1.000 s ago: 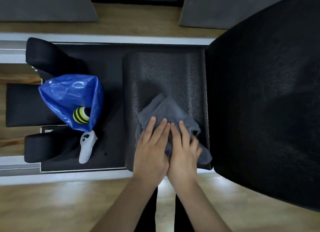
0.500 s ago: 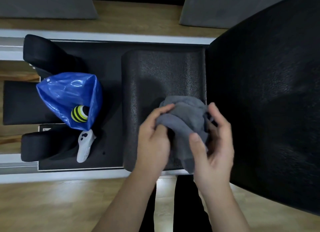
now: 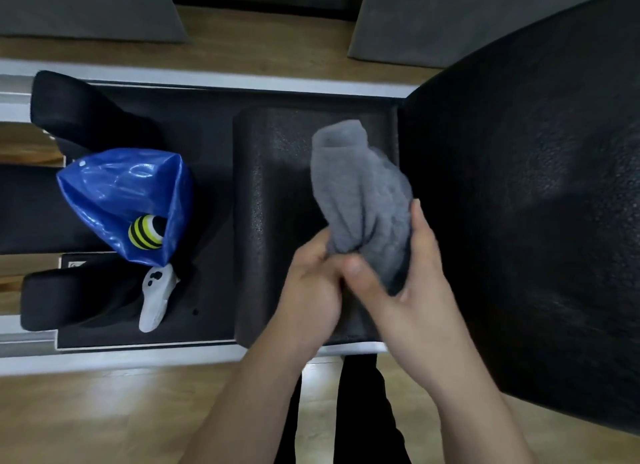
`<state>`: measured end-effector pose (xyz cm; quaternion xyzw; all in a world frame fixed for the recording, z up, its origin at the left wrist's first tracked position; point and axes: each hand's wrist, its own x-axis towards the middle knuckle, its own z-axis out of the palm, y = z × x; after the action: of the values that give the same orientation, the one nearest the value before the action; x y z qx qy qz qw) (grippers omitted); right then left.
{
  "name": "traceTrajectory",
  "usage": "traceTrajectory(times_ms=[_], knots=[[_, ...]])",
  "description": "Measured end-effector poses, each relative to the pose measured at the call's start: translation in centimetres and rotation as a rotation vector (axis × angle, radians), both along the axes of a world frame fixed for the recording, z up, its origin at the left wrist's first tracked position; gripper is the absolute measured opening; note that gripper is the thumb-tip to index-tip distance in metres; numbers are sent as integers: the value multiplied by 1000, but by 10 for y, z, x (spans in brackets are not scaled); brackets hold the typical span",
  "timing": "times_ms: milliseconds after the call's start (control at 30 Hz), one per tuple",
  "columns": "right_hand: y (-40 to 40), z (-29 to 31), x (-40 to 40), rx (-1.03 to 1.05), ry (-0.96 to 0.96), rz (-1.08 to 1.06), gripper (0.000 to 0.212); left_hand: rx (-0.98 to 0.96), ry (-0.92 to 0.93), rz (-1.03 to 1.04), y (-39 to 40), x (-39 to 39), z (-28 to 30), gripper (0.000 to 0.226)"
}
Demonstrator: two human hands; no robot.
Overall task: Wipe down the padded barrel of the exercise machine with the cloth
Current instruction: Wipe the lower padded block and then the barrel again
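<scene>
Both hands are bunched up on the grey cloth (image 3: 363, 200), lifted over the textured black pad (image 3: 277, 193) rather than flat on it. The left hand (image 3: 308, 300) has its fingers curled into the cloth's lower end, and the right hand (image 3: 415, 287) wraps round it from the other side, thumb across the front. The rest of the cloth stands up in a loose roll above the hands.

The padded barrel (image 3: 526, 221) is the big black curved thing just right of that pad, pebbly leather-look surface with a dull sheen. The cloth is close by its edge; can't tell if it actually touches.

Left of the pad, on the machine's flat black bed, there's a shiny blue bag (image 3: 121, 193) with a yellow and black striped ball (image 3: 145, 232) in its mouth, and a white controller (image 3: 156, 299) lying just below the bag. Two black padded blocks (image 3: 72, 300) stick out further left. A silver rail (image 3: 173, 354) runs along the near side of the pad. The wooden floor (image 3: 104, 418) is light-coloured, and grey mats (image 3: 86, 9) lie beyond the pad at the far side.
</scene>
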<state>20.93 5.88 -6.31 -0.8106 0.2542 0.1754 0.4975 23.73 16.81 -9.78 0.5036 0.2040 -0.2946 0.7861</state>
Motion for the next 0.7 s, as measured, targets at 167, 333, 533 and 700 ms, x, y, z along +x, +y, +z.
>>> traceTrajectory(times_ms=[167, 333, 533, 700], knots=[[-8, -1, 15, 152, -138, -283, 93, 12, -252, -287, -1, -10, 13, 48], [-14, 18, 29, 136, -336, -391, 44, -215, -267, -101, -2, 4, 22, 48], [-55, 59, 43, -507, -513, -203, 71, 819, -515, -202, 3, 4, -58, 41], [-88, 72, 43, -1201, -263, 455, 77, 1348, -576, -929, -8, -7, -114, 87]])
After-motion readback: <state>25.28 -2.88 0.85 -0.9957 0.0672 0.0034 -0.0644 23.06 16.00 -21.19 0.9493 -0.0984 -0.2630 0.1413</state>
